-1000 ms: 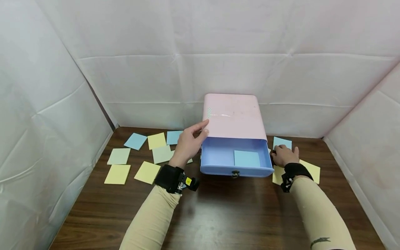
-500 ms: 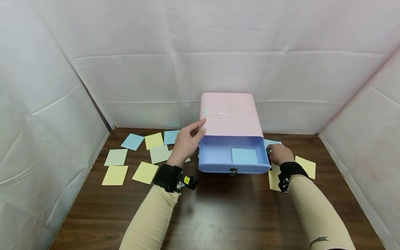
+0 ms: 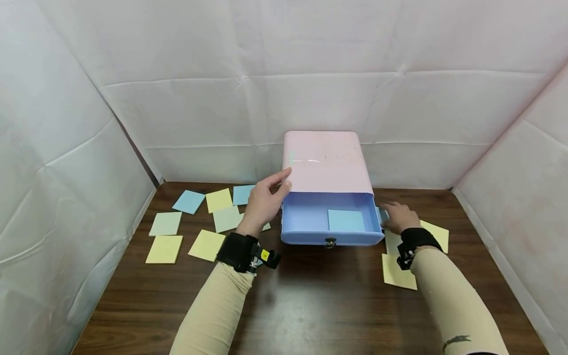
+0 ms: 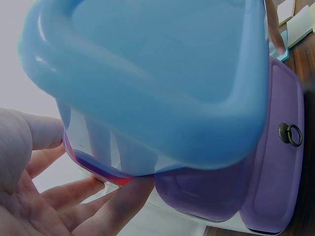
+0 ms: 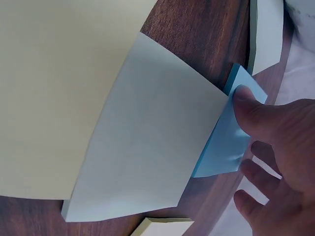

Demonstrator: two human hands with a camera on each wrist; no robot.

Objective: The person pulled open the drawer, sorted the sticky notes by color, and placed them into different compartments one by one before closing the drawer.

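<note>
A small pink drawer box stands at the far middle of the desk, with its blue drawer pulled out toward the near side. One blue sticky-note pad lies inside the drawer, right of its middle.

The box is steadied at its left front corner by the left hand; the fingers are loosely bent against the pink lid and the side wall, pressing rather than clasping, as the left wrist view confirms.

Just right of the drawer, a second blue pad is touched by the right hand. In the right wrist view the thumb is laid on the top face of this pad and the other fingers are curled beside its edge, so a pinch seems to be forming; whether the pad is lifted off the desk cannot be told. It lies partly under a pale green pad.

Compared with a second ago, the right hand has been drawn nearer the drawer's right wall, and the blue pad has been dragged along with it from its farther spot. The yellow pad near the right wrist is now more exposed. The left hand has stayed put.

More pads are scattered at the left.
</note>
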